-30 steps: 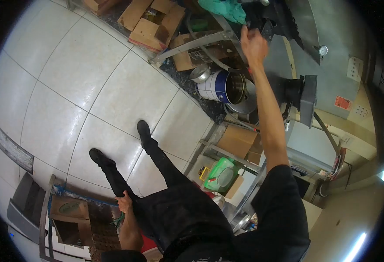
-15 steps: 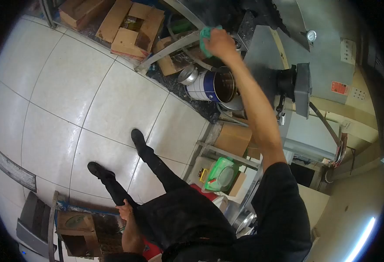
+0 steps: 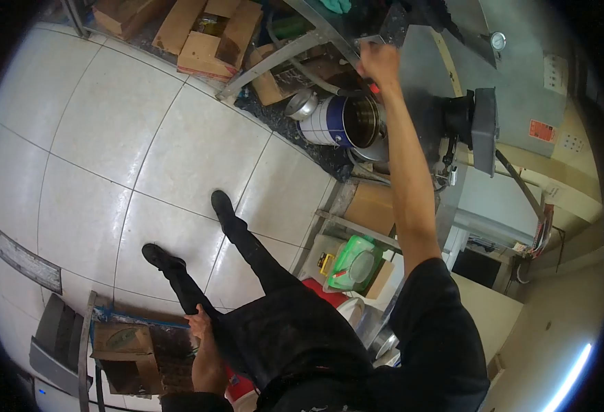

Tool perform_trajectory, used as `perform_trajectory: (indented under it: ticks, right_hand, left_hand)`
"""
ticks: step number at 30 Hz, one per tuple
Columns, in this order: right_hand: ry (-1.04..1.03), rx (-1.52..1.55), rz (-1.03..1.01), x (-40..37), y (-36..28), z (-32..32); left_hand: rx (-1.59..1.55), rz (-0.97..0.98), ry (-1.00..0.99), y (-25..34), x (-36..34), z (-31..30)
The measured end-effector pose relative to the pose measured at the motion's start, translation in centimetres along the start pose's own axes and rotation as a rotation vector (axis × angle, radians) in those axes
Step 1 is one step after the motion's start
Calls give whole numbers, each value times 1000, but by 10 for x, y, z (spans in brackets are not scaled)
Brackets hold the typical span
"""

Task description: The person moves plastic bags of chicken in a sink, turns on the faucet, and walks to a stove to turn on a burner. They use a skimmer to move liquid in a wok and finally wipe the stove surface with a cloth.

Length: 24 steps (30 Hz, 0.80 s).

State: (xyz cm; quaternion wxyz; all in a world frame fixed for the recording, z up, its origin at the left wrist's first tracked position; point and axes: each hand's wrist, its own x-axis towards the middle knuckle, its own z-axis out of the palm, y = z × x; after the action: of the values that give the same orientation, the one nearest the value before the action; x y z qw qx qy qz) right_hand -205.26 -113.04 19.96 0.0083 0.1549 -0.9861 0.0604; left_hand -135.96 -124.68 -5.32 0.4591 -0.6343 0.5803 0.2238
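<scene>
My right hand (image 3: 380, 67) is closed in a fist over the edge of the steel counter (image 3: 418, 75), round a red-ended handle (image 3: 374, 87). Just beyond the knuckles lies a dark, flat, speckled metal piece (image 3: 394, 26); I cannot tell whether it belongs to that handle. A green cloth (image 3: 336, 5) lies away from this hand at the top edge of the view. Down beside my thigh, my left hand (image 3: 199, 324) hangs with fingers loosely apart and nothing in it, next to the dark apron (image 3: 285, 333).
Below the counter stand a blue-and-white bucket (image 3: 329, 122), a small metal pot (image 3: 302, 104) and cardboard boxes (image 3: 212, 44). A green plastic container (image 3: 353, 264) sits on the lower shelf. Behind my left hand is a box-laden rack (image 3: 87, 336). Pale tiles (image 3: 171, 172) cover the floor.
My right hand has let go of the green cloth, which now lies farther up the view. It has moved right and closed round the red-ended handle. My left hand has barely moved.
</scene>
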Motion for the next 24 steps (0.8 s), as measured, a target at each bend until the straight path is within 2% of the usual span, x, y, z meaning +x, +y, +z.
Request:
perform_trajectory:
  ticks: [1,3,5,8,11,13,20,22,24]
  right_hand:
    - [1,1,-4,-3,10,4]
    - [6,347,497,-3,25,14]
    - [33,369,466,11,52,32]
    - [133,432,457,16,61,42]
    - [111,275,448,19,43,35]
    - [226,-406,246,29,46,38]
    - [94,-671,76,24,9,25]
    - [-90,-822,86,24,-6,23]
    - [-38,-829,90,29,2,35]
  left_hand:
    - [-3,9,9,-1,-1,-1]
    - [-12,12,14,-4,-3,-4]
    - [-47,25,1,-8,-4,-6]
    - [-56,21,-9,-14,4,1]
    - [-79,18,-21,-22,10,8]
    - [-95,31,-42,-30,10,10]
    - [-113,28,-33,-36,12,4]
    - [-103,32,-12,-38,11,4]
    - [-97,45,1,-36,7,5]
